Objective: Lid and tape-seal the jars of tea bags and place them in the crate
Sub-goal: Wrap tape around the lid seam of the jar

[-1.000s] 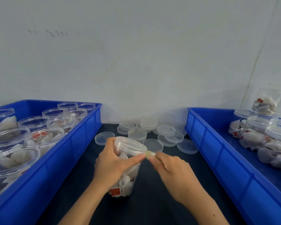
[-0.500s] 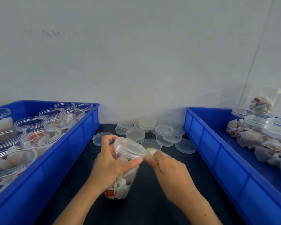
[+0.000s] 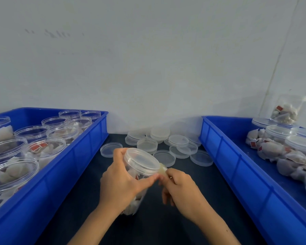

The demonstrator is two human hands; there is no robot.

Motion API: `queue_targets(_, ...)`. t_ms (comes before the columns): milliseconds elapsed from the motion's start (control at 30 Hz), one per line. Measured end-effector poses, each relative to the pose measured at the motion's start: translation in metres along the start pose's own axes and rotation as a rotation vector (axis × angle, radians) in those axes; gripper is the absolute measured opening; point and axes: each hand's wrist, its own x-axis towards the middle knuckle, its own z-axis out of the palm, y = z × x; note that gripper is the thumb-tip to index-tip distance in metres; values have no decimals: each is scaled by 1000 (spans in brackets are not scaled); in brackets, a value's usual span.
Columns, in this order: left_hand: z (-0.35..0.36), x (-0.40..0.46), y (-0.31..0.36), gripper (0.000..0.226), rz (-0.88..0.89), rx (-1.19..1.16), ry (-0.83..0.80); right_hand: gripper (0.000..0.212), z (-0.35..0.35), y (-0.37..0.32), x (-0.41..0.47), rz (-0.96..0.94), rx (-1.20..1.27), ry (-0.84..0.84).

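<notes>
Both hands were closed on work: left hand (image 3: pixel 121 181) curled around the jar (image 3: pixel 140 167), thumb pressing just under the lid (image 3: pixel 142 160), and right hand (image 3: pixel 179 185) pinching the tape (image 3: pixel 163 169) at the right edge of the lid. Compared with a second before, I had tilted the jar more toward my right hand and brought it closer to me, and my left thumb now met the tape end at the rim. I think this meant the strip was starting to stick along the seam between lid and jar, so sealing had begun but was not finished. The jar stood on the dark table (image 3: pixel 88 191), between the left crate (image 3: pixel 64 174) of open jars and the right crate (image 3: pixel 237 165) of closed ones. Loose lids (image 3: pixel 166 144) lay behind the jar.
</notes>
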Motion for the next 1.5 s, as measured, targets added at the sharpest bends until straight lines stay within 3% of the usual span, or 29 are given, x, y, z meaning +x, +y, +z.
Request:
queue_targets(167,0,-3,2,95,47,71,15,30,1,0,0,57,148,-68)
queue_targets(667,-5,-5,19,94,194,135,126,36,3,-13,-2,135,49,293)
queue_targets(1067,-15,-5,43,92,226,100,100,32,-7,-11,1,146,121,328)
queue_targets(1200,-17,-32,61,82,234,-176,43,44,-52,11,10,293,109,556)
queue_targets(1267,-13,-35,68,87,283,-160,3,43,-64,21,8,272,124,644)
queue_targets(1500,-8,-9,51,95,208,-66,33,34,-19,18,14,56,-45,436)
